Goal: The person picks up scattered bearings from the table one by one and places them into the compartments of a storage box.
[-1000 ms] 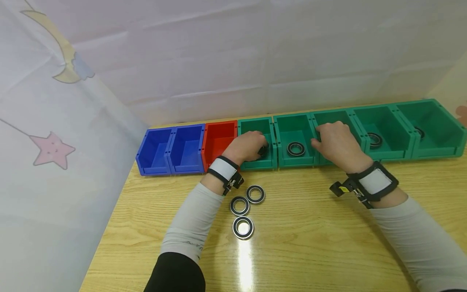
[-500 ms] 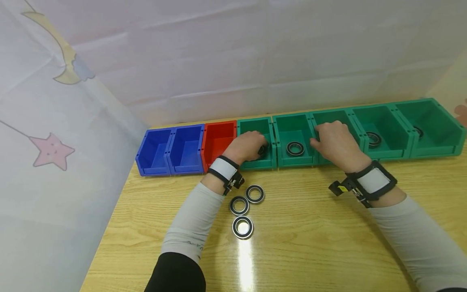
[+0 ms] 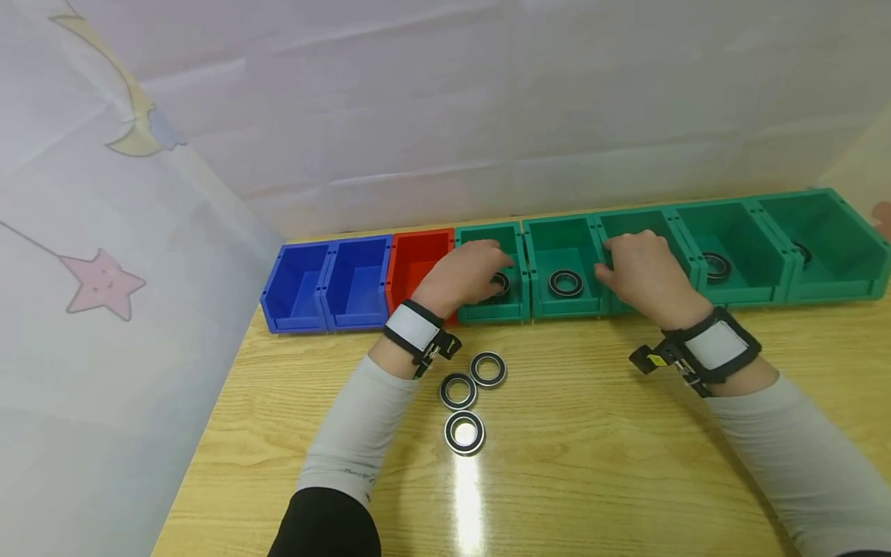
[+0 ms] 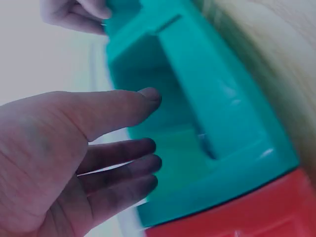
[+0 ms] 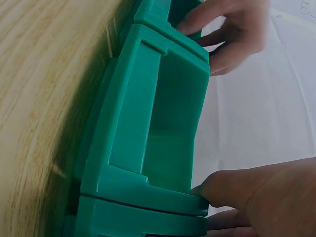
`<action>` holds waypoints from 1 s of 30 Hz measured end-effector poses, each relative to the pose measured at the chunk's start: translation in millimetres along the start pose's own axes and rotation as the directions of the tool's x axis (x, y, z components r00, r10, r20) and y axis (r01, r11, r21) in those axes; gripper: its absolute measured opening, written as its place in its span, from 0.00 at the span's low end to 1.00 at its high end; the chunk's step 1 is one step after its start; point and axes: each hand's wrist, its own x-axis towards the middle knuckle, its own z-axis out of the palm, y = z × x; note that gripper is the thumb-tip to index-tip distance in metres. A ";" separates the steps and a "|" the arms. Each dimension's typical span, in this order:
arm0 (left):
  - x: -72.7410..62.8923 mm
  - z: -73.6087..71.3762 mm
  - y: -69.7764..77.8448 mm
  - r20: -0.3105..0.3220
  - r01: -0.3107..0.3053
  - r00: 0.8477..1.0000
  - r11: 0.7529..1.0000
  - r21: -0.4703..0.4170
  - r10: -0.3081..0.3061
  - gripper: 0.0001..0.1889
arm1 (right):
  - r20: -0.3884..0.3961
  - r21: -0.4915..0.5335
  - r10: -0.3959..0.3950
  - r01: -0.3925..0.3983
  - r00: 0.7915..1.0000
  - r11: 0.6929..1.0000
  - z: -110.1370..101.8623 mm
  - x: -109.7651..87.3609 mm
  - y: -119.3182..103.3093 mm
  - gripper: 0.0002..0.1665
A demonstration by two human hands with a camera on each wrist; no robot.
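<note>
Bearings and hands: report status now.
Left hand open, partly hiding bearing in leftmost green bin. Right hand on green bin rims. Three bearings on table; no obstruction seen.
</note>
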 end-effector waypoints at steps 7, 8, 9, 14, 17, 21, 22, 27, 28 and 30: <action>-31.3 -11.9 4.6 -0.112 -0.085 0.990 0.996 -0.031 0.081 0.20 | -0.007 0.012 -0.011 0.011 1.000 1.000 1.8 1.3 -0.5 0.22; -36.0 -12.3 5.5 -0.124 -0.110 0.987 0.993 -0.033 0.105 0.20 | -0.009 0.013 -0.013 0.013 1.000 1.000 2.1 1.3 -0.5 0.21; -40.7 -12.9 6.9 -0.133 -0.131 0.983 0.991 -0.035 0.126 0.20 | -0.014 0.011 -0.015 0.016 1.000 1.000 2.3 1.2 -0.5 0.20; -59.5 -10.1 15.4 -0.154 -0.185 0.971 0.983 -0.009 0.182 0.21 | -0.025 0.008 -0.019 0.019 1.000 1.000 2.7 0.8 0.4 0.13; -67.5 -5.8 20.7 -0.143 -0.217 0.966 0.976 -0.008 0.214 0.21 | -0.026 0.008 -0.016 0.017 1.000 1.000 2.8 0.6 0.9 0.13; -74.1 1.5 26.1 -0.103 -0.248 0.964 0.968 -0.023 0.245 0.21 | -0.028 0.004 -0.013 0.013 1.000 1.000 2.9 0.5 1.5 0.15; -75.7 3.5 27.1 -0.093 -0.251 0.964 0.968 -0.025 0.247 0.21 | -0.029 0.004 -0.014 0.015 0.999 1.000 2.9 0.6 1.5 0.16; -82.2 14.4 31.0 -0.060 -0.271 0.961 0.962 -0.040 0.269 0.22 | -0.035 -0.003 -0.024 0.024 0.999 1.000 2.6 0.8 0.5 0.17; -83.4 16.5 31.8 -0.050 -0.275 0.961 0.961 -0.034 0.273 0.22 | -0.035 -0.003 -0.025 0.025 0.999 1.000 2.5 0.8 0.1 0.16; -85.3 21.2 33.6 -0.032 -0.274 0.961 0.961 -0.017 0.274 0.22 | -0.034 -0.002 -0.024 0.024 0.999 1.000 2.4 0.9 -0.4 0.15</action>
